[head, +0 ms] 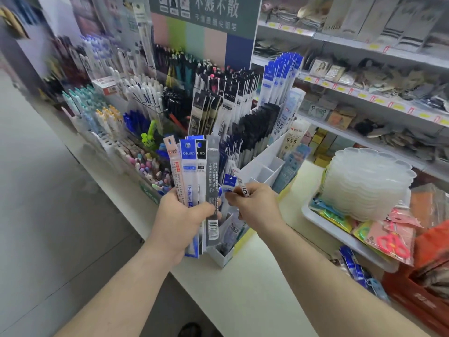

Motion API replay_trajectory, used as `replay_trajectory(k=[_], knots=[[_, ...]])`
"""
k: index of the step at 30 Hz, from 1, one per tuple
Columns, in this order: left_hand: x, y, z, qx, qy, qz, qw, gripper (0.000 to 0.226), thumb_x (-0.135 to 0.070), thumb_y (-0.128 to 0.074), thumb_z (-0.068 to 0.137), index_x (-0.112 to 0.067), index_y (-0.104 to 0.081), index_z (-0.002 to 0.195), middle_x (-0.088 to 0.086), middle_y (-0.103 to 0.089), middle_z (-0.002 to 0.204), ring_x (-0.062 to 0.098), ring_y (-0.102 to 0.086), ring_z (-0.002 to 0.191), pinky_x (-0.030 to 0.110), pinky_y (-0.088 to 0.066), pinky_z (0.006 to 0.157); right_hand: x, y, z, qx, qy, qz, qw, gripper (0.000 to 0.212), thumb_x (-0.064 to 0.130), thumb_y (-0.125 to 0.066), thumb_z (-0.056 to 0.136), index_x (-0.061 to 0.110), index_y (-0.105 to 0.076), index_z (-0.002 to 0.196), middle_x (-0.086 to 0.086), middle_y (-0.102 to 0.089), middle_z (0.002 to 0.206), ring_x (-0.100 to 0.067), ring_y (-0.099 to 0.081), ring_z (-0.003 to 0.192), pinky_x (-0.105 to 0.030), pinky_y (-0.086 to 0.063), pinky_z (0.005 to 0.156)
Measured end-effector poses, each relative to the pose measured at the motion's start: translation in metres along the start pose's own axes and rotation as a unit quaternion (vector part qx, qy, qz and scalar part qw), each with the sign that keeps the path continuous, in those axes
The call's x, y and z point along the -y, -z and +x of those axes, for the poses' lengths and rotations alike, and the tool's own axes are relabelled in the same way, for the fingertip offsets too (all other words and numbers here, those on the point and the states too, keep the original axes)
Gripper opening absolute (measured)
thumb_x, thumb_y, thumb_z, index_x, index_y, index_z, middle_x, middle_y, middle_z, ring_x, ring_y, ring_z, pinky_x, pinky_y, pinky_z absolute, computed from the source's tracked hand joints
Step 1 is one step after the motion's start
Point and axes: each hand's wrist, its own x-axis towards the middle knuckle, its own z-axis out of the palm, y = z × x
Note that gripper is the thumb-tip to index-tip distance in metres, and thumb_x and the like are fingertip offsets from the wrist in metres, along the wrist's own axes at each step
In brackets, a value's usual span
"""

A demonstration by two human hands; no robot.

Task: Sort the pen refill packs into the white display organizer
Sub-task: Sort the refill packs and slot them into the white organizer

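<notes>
Shop shelves (364,98) run behind us, and on the pale bench (255,276) the white organizer (264,164) climbs in steps away from us. We judge the job well along: its rear rows are packed with upright refill packs (243,98), black and white in the middle, blue at the far right. Still, several slots near the front right corner show bare white walls. Our left hand (179,222) grips a fanned bunch of packs (194,171), fingers and thumb wrapped round their lower ends, so at least five or six are left to place. Our right hand (255,205) pinches a blue-topped pack (229,184) and a white one beside it, held just above the front slots. More blue packs (357,268) lie on the bench at the right, possibly waiting too.
</notes>
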Motion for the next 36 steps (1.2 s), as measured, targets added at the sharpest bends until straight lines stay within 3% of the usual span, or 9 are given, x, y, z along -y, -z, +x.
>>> replay_trajectory(k=[3,6,10,14,19,24,29,32,36], knots=[[0.002,-0.001,0.002,0.01,0.003,0.005,1.0,0.05,-0.008,-0.067,0.062,-0.008,-0.067,0.112,0.008,-0.077,0.093,0.028,-0.075,0.083,0.044,-0.061,0.074,-0.003,-0.001,0.002,-0.001,0.009,-0.068,0.998,0.025,0.022,-0.075,0.082,0.002,-0.066,0.071,-0.011,-0.053,0.064,-0.022,-0.047,0.054,-0.043,-0.052,0.057],[0.003,-0.001,0.005,0.019,0.009,0.005,1.0,0.053,-0.012,-0.069,0.062,-0.011,-0.067,0.114,0.007,-0.076,0.099,0.029,-0.074,0.091,0.051,-0.06,0.081,0.001,0.005,-0.001,-0.016,0.018,-0.082,0.996,0.01,0.021,-0.077,0.08,0.014,-0.07,0.077,-0.002,-0.061,0.064,-0.017,-0.053,0.058,-0.036,-0.051,0.06],[0.003,-0.003,0.008,0.015,0.009,0.007,1.0,0.053,-0.013,-0.068,0.061,-0.009,-0.066,0.114,0.01,-0.076,0.098,0.029,-0.074,0.089,0.051,-0.06,0.081,0.009,0.013,-0.006,-0.039,0.041,-0.052,0.997,0.019,0.02,-0.08,0.077,0.022,-0.067,0.092,0.009,-0.059,0.065,-0.002,-0.05,0.052,-0.02,-0.043,0.056],[0.005,-0.005,0.01,0.014,0.019,0.014,1.0,0.05,-0.013,-0.07,0.06,-0.012,-0.068,0.11,0.009,-0.076,0.098,0.033,-0.073,0.092,0.055,-0.06,0.08,0.019,0.019,-0.014,-0.02,0.019,0.091,0.995,0.008,0.013,-0.073,0.085,0.014,-0.065,0.087,-0.001,-0.056,0.066,-0.009,-0.046,0.049,-0.022,-0.038,0.047],[0.01,-0.014,0.009,0.047,0.033,0.029,0.998,0.054,-0.02,-0.072,0.061,-0.016,-0.067,0.115,0.008,-0.075,0.102,0.032,-0.071,0.098,0.054,-0.06,0.082,0.019,0.051,-0.02,0.135,-0.15,0.403,0.893,0.04,0.04,-0.051,0.081,0.006,-0.068,0.092,-0.006,-0.057,0.07,-0.015,-0.04,0.05,-0.025,-0.022,0.049],[0.01,-0.029,0.008,0.073,0.035,0.035,0.996,0.042,-0.007,-0.071,0.068,-0.015,-0.07,0.109,0.007,-0.076,0.095,0.028,-0.074,0.089,0.053,-0.06,0.079,0.012,0.073,-0.029,0.192,-0.154,0.48,0.842,0.054,0.038,-0.039,0.083,-0.003,-0.069,0.102,-0.011,-0.054,0.077,-0.019,-0.043,0.053,-0.024,-0.031,0.048],[0.008,-0.044,0.01,0.083,0.042,0.039,0.995,0.037,0.003,-0.069,0.083,-0.018,-0.066,0.114,0.006,-0.076,0.098,0.028,-0.074,0.09,0.057,-0.057,0.086,0.008,0.08,-0.03,0.12,-0.168,0.425,0.881,0.05,0.027,-0.03,0.1,-0.007,-0.067,0.101,-0.013,-0.054,0.074,-0.025,-0.051,0.061,-0.032,-0.05,0.058],[0.005,-0.049,0.012,0.082,0.038,0.04,0.995,0.034,0.005,-0.068,0.084,-0.018,-0.067,0.109,0.006,-0.077,0.096,0.029,-0.074,0.089,0.056,-0.058,0.085,-0.01,0.083,-0.025,0.039,-0.163,0.31,0.936,0.048,0.031,-0.039,0.104,0.001,-0.075,0.094,-0.01,-0.056,0.078,-0.029,-0.047,0.072,-0.04,-0.04,0.077],[0.001,-0.051,0.019,0.072,0.03,0.024,0.997,0.031,0.005,-0.069,0.082,-0.015,-0.068,0.106,0.008,-0.077,0.089,0.028,-0.075,0.083,0.053,-0.059,0.081,-0.02,0.093,-0.015,-0.056,-0.112,0.216,0.968,0.033,0.027,-0.056,0.102,0.002,-0.069,0.085,-0.005,-0.034,0.068,-0.019,-0.029,0.059,-0.029,-0.027,0.056]])
